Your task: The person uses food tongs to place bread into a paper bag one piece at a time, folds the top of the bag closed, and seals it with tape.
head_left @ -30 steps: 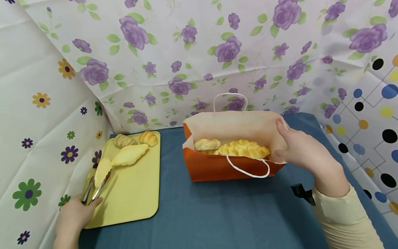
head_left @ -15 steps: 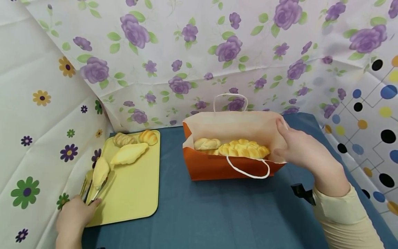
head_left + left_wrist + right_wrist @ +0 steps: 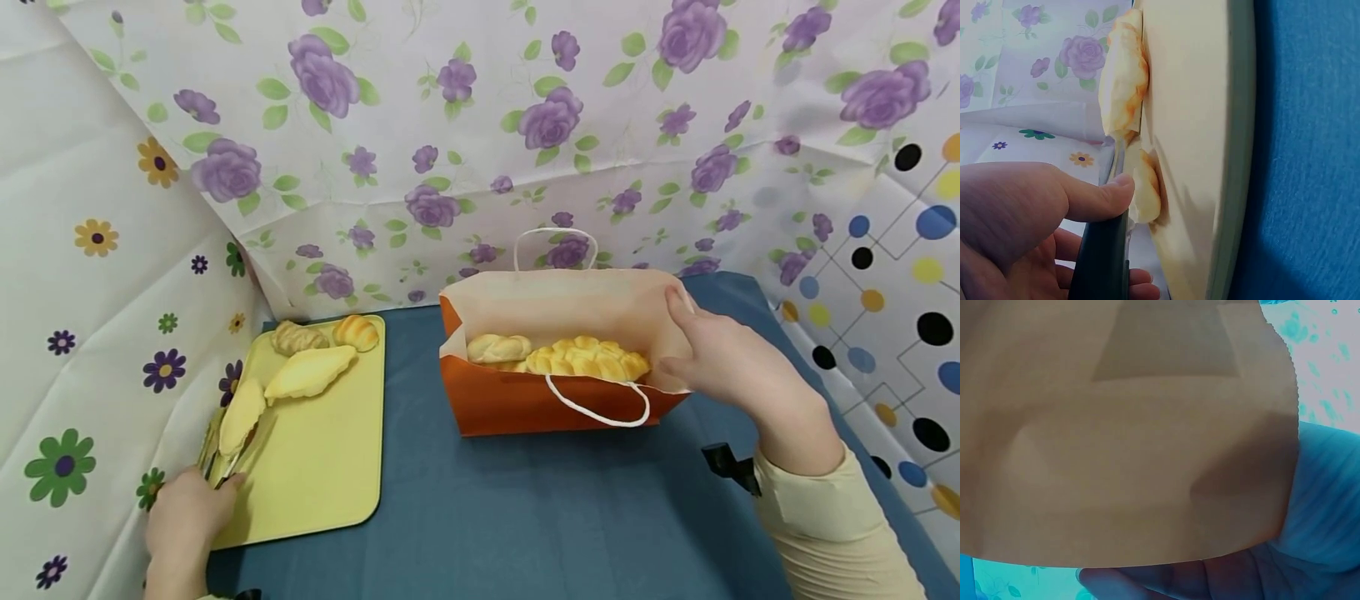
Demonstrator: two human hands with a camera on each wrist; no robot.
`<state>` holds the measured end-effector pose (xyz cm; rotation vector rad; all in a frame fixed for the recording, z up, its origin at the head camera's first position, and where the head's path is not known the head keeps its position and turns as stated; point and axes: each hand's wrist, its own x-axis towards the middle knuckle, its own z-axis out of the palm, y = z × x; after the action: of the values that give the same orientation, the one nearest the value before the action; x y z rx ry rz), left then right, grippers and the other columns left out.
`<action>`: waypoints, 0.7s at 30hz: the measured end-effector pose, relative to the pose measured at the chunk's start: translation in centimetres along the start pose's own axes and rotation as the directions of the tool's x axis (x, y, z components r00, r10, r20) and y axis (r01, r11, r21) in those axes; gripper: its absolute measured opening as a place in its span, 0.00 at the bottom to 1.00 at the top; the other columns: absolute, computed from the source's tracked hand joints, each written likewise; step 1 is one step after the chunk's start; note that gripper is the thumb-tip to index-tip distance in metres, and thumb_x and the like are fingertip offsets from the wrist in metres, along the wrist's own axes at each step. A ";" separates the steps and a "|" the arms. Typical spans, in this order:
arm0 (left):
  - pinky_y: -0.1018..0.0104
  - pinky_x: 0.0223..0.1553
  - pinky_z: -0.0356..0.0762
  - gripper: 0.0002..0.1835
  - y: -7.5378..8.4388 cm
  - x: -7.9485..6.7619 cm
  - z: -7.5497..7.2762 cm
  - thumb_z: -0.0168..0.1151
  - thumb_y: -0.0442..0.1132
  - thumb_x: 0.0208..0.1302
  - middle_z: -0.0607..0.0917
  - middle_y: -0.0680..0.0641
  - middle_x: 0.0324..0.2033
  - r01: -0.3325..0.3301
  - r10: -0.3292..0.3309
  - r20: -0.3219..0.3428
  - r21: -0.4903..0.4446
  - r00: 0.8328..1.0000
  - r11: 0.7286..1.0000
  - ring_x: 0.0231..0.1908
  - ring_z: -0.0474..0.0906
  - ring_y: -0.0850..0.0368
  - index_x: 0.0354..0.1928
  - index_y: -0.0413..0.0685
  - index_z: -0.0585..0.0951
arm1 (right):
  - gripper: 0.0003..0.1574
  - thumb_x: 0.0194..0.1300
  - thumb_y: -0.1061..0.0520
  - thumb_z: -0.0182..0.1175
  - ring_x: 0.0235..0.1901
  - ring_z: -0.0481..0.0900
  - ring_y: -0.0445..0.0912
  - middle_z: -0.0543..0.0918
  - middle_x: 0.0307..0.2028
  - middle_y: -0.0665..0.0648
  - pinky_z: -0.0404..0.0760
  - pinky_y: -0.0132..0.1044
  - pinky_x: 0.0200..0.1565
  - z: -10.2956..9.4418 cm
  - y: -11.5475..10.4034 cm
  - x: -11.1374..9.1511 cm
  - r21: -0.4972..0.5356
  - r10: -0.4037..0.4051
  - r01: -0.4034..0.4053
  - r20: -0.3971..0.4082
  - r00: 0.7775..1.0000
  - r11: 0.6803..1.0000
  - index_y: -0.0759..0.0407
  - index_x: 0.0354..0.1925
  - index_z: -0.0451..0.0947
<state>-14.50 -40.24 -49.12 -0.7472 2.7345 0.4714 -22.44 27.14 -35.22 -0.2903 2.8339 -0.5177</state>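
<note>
In the head view my left hand [image 3: 187, 517] grips a pair of tongs [image 3: 228, 468] at the tray's left side. The tongs' arms stand around a long pale-yellow bread roll [image 3: 242, 417]; whether they pinch it cannot be told. The left wrist view shows the thumb on the tongs' dark handle [image 3: 1100, 256]. My right hand [image 3: 731, 358] holds the right side of an orange paper bag [image 3: 525, 408] at its rim. The bag's mouth is wide, and a braided loaf [image 3: 588, 358] and a small twisted roll [image 3: 498, 348] lie inside. In the right wrist view, paper [image 3: 1135, 462] hides part of the hand.
The yellow tray [image 3: 330, 467] also bears a pointed pale bread [image 3: 311, 372], a twisted roll [image 3: 298, 337] and a small striped roll [image 3: 356, 332]. Blue cloth [image 3: 480, 508] covers the table. Flowered sheets [image 3: 465, 133] rise behind and left, a dotted one [image 3: 900, 333] at right.
The tongs and my left hand have shifted slightly toward the right. The bread roll between the tongs tilted and slid a little. My right hand and the bag have stayed in place.
</note>
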 end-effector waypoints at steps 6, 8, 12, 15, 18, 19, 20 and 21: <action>0.30 0.47 0.75 0.42 -0.5 0.0 -0.2 0.66 0.59 0.73 0.73 0.13 0.54 -0.012 0.012 -0.043 0.000 0.999 1.000 0.48 0.76 0.17 0.59 0.19 0.72 | 0.67 0.76 0.42 0.66 0.60 0.80 0.71 0.54 0.80 0.77 0.80 0.66 0.53 0.0 0.1 0.1 -0.007 -0.014 0.014 -0.010 1.000 1.000 0.57 0.86 0.29; 0.30 0.48 0.74 0.41 -0.6 0.0 -0.2 0.67 0.58 0.72 0.73 0.13 0.55 -0.017 0.017 -0.058 -0.003 0.998 1.000 0.49 0.75 0.16 0.61 0.20 0.72 | 0.67 0.76 0.41 0.65 0.60 0.80 0.71 0.55 0.80 0.77 0.80 0.66 0.52 0.0 0.1 0.1 -0.008 -0.009 0.009 -0.004 1.000 1.000 0.56 0.86 0.29; 0.32 0.44 0.75 0.36 -0.8 -0.2 0.0 0.69 0.56 0.71 0.77 0.15 0.49 -0.032 0.031 -0.097 -0.004 0.995 0.999 0.44 0.78 0.19 0.56 0.23 0.75 | 0.67 0.76 0.41 0.65 0.62 0.78 0.72 0.57 0.79 0.77 0.79 0.68 0.55 0.1 0.1 0.1 -0.005 0.000 0.000 -0.003 1.000 1.000 0.57 0.86 0.29; 0.36 0.38 0.75 0.32 -0.8 -0.4 0.0 0.69 0.55 0.71 0.80 0.20 0.42 -0.048 0.047 -0.121 -0.010 0.992 0.999 0.39 0.80 0.24 0.49 0.26 0.76 | 0.67 0.76 0.41 0.65 0.64 0.75 0.74 0.54 0.80 0.76 0.76 0.71 0.57 0.0 0.0 0.1 -0.006 0.003 -0.003 -0.005 1.000 1.000 0.56 0.86 0.29; 0.39 0.34 0.75 0.29 -0.8 -0.6 0.1 0.69 0.54 0.71 0.81 0.24 0.37 -0.059 0.056 -0.132 -0.023 0.990 0.998 0.35 0.81 0.28 0.43 0.30 0.76 | 0.67 0.77 0.41 0.65 0.61 0.78 0.72 0.60 0.78 0.76 0.79 0.69 0.55 0.0 0.1 0.0 -0.005 -0.006 0.006 -0.005 1.000 1.000 0.57 0.86 0.29; 0.39 0.34 0.75 0.29 -0.8 -0.7 0.1 0.69 0.54 0.71 0.82 0.24 0.37 -0.059 0.056 -0.131 -0.023 0.990 0.998 0.35 0.81 0.28 0.44 0.29 0.77 | 0.67 0.77 0.42 0.65 0.60 0.80 0.71 0.63 0.77 0.77 0.80 0.68 0.54 0.0 0.1 0.0 -0.002 -0.009 0.009 -0.007 1.000 1.000 0.57 0.86 0.29; 0.40 0.34 0.75 0.28 -0.8 -0.8 0.2 0.69 0.54 0.71 0.82 0.24 0.37 -0.059 0.055 -0.132 -0.027 0.990 0.998 0.35 0.81 0.29 0.44 0.29 0.77 | 0.67 0.77 0.42 0.65 0.59 0.80 0.71 0.64 0.76 0.77 0.80 0.67 0.53 0.0 0.1 -0.1 -0.001 -0.010 0.010 -0.008 1.000 1.000 0.57 0.86 0.29; 0.40 0.34 0.75 0.29 -0.7 -0.9 0.2 0.69 0.54 0.71 0.82 0.24 0.38 -0.058 0.054 -0.134 -0.028 0.989 0.998 0.35 0.81 0.28 0.45 0.28 0.77 | 0.66 0.77 0.42 0.65 0.58 0.81 0.70 0.65 0.75 0.78 0.80 0.67 0.53 0.1 0.1 -0.1 0.000 -0.012 0.012 -0.010 1.000 1.000 0.57 0.86 0.29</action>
<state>-13.34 -40.38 -49.17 -0.7369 2.8853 0.4946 -22.33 27.24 -35.30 -0.3063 2.8430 -0.5235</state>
